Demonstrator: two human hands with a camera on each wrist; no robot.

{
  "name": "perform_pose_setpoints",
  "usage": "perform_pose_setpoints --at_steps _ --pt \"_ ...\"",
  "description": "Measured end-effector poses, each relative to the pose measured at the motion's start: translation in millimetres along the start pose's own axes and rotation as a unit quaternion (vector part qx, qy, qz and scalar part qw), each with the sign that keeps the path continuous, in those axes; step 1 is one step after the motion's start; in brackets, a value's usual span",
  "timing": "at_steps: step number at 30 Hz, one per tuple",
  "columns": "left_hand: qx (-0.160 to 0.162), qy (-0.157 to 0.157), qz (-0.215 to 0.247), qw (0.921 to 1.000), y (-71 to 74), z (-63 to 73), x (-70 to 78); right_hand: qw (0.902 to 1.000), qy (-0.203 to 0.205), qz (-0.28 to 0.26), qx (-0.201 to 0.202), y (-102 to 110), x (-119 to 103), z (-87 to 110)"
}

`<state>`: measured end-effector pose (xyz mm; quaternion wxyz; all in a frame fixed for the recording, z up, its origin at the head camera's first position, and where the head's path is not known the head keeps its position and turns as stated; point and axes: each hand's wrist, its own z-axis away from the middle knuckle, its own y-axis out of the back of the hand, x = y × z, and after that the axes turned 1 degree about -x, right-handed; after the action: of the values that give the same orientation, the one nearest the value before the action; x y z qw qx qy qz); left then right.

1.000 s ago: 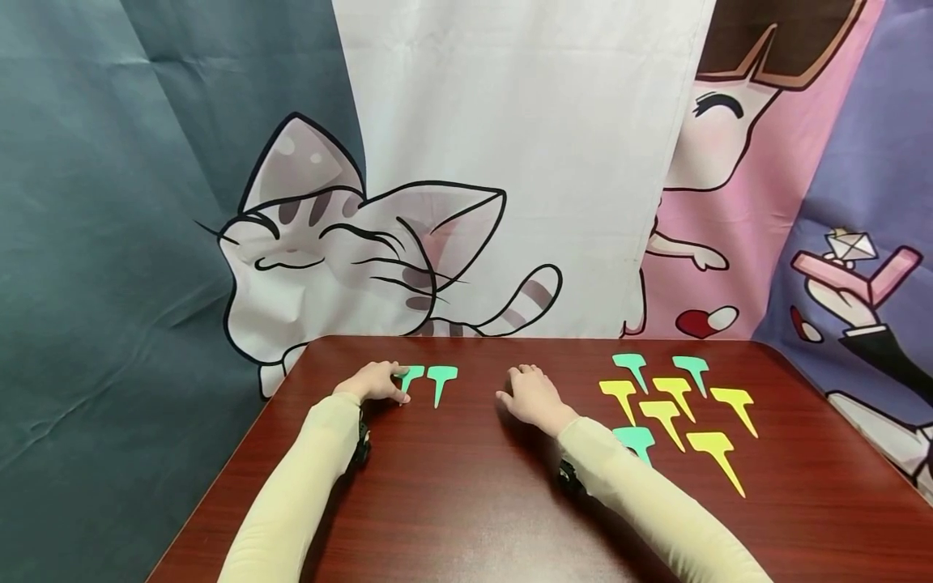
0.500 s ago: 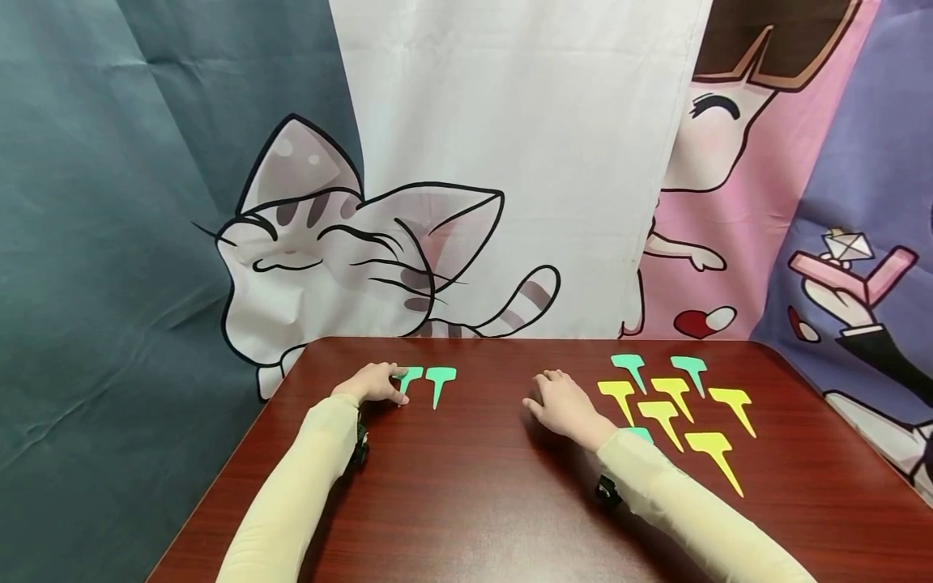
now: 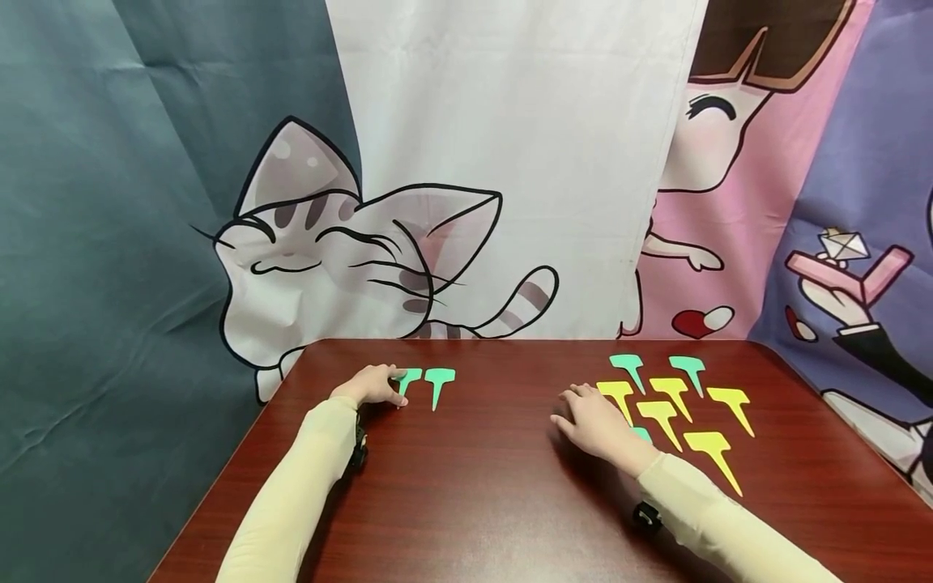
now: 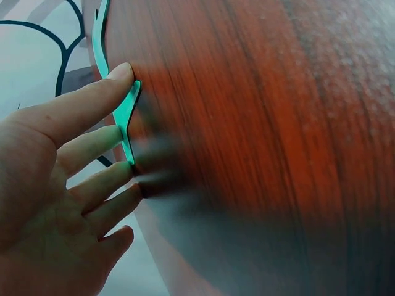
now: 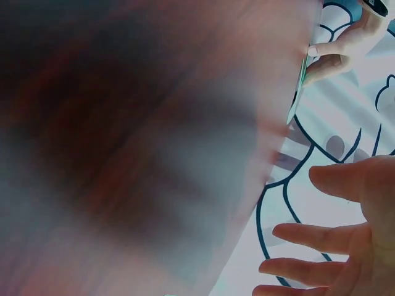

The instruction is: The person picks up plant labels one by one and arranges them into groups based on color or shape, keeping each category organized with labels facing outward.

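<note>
My left hand (image 3: 373, 384) touches a green T-shaped plant label (image 3: 411, 376) lying on the table at the far left. In the left wrist view, the thumb and straight fingers rest along this label (image 4: 128, 111), covering part of it. Just to its right lies a second green plant label (image 3: 440, 377). My right hand (image 3: 599, 424) is low over the table, left of a group of plant labels, and holds nothing. Its fingers (image 5: 318, 235) are spread and straight in the right wrist view. A green label (image 3: 642, 434) is mostly hidden behind this hand.
Several yellow plant labels, among them one at the front (image 3: 708, 442), lie loosely grouped on the right. Two green labels, one left (image 3: 627, 361) and one right (image 3: 687, 364), lie behind them. A cartoon-printed cloth (image 3: 466, 129) hangs beyond the brown table (image 3: 466, 502).
My right hand has moved right across the table toward the grouped labels, covering more of the nearer green one. The left hand stays at its label.
</note>
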<state>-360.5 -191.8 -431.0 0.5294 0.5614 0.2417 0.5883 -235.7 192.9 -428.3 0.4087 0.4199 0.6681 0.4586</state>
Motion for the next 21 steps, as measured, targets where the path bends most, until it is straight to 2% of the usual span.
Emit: perform_pose_setpoints --at_steps 8,21 --pt "0.002 -0.001 -0.002 1.0 -0.4 3.6 -5.5 0.9998 -0.009 0.003 0.015 2 14 19.4" --pt "0.003 -0.007 0.002 1.0 -1.1 -0.5 -1.8 0.9988 -0.022 0.012 0.041 10 42 52.3"
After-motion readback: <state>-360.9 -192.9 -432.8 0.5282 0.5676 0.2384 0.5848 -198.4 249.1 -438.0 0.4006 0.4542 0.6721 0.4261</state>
